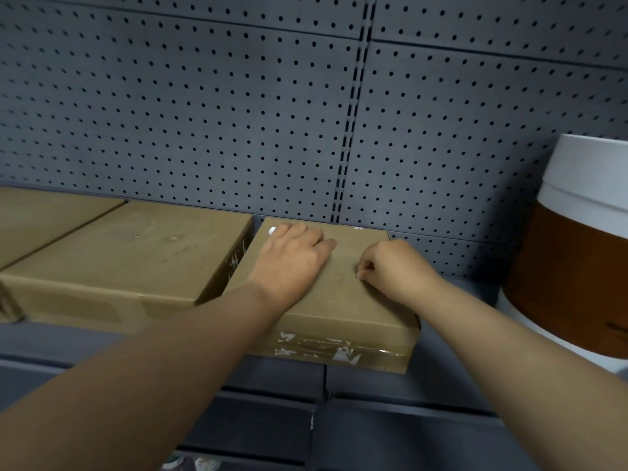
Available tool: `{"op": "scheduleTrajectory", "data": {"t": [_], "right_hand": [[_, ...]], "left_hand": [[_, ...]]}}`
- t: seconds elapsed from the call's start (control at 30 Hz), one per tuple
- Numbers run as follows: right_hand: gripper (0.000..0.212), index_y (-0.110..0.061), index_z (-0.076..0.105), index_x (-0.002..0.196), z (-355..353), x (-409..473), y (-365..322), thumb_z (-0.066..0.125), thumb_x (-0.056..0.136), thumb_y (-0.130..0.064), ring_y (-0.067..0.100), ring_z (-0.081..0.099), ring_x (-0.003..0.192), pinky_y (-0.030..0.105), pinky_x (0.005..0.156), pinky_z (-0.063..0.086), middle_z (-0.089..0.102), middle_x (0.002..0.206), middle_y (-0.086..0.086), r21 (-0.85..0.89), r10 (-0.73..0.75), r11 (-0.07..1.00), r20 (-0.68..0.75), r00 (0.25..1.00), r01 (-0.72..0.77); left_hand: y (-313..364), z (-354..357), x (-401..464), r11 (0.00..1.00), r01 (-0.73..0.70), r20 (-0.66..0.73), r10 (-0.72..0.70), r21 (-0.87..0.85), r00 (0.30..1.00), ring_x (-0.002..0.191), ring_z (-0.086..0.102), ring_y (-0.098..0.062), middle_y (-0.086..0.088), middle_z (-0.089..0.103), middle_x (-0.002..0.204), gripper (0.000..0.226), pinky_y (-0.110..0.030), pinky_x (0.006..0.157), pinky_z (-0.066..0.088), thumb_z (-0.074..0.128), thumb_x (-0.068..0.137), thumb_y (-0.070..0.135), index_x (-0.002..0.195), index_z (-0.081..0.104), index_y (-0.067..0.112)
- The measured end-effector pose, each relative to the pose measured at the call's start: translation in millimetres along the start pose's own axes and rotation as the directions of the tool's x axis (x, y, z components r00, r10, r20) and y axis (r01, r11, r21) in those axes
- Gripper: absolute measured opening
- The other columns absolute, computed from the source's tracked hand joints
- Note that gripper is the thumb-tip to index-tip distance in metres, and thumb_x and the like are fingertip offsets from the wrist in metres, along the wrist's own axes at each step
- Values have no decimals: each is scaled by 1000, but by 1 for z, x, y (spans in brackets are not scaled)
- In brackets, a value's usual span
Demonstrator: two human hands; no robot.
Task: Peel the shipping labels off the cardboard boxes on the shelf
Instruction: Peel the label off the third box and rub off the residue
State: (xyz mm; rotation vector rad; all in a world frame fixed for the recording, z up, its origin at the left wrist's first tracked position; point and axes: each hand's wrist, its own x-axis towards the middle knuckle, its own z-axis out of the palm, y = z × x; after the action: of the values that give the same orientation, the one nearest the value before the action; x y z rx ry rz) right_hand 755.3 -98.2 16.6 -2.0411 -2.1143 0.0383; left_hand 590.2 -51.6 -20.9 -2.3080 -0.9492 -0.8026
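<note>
Your left hand [292,253] lies flat on the top of the cardboard box [339,300], fingers loosely curled, steadying it on the shelf [441,362]. Your right hand [390,266] pinches thumb to forefinger at the top face; what it grips is too small to tell. No whole label shows on this box. White label scraps [339,351] remain along its taped front edge. The neighbouring box [129,256] looks mostly bare. Judge the task well advanced, with residue left.
</note>
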Motion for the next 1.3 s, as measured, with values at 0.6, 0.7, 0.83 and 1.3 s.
{"op": "scheduleTrajectory", "data": {"t": [0.6, 0.7, 0.83, 1.3], "right_hand": [[14, -7, 69, 87, 19, -13, 10, 60, 85, -18, 16, 57, 84, 27, 76, 43, 68, 93, 6, 240, -8, 969, -215, 977, 61], [13, -6, 68, 87, 21, -11, 10, 59, 86, -17, 19, 58, 87, 27, 77, 42, 67, 93, 7, 232, -21, 970, -216, 976, 72], [13, -6, 66, 88, 23, -12, 11, 58, 86, -16, 19, 58, 88, 24, 75, 40, 67, 94, 8, 236, -22, 969, -225, 974, 76], [15, -7, 65, 90, 24, -12, 11, 53, 89, -17, 20, 58, 92, 25, 77, 39, 66, 99, 9, 271, 20, 961, -251, 968, 51]], "left_hand": [[-1, 2, 0, 999, 26, -32, -27, -29, 999, 80, 62, -28, -6, 67, 85, 38, -38, 75, 52, 79, 67, 7, 103, 69, 12], [-1, 2, -1, 999, 32, -46, -34, -33, 998, 78, 62, -28, -6, 67, 84, 32, -38, 72, 52, 77, 69, 8, 100, 70, 12], [0, 0, 0, 998, 43, -73, -46, -44, 996, 75, 61, -27, -6, 66, 81, 15, -37, 69, 51, 71, 77, 12, 92, 70, 11], [1, -4, 0, 998, 47, -45, -49, -50, 998, 75, 62, -24, -4, 67, 81, 11, -37, 70, 53, 66, 82, 18, 92, 70, 14]]}}
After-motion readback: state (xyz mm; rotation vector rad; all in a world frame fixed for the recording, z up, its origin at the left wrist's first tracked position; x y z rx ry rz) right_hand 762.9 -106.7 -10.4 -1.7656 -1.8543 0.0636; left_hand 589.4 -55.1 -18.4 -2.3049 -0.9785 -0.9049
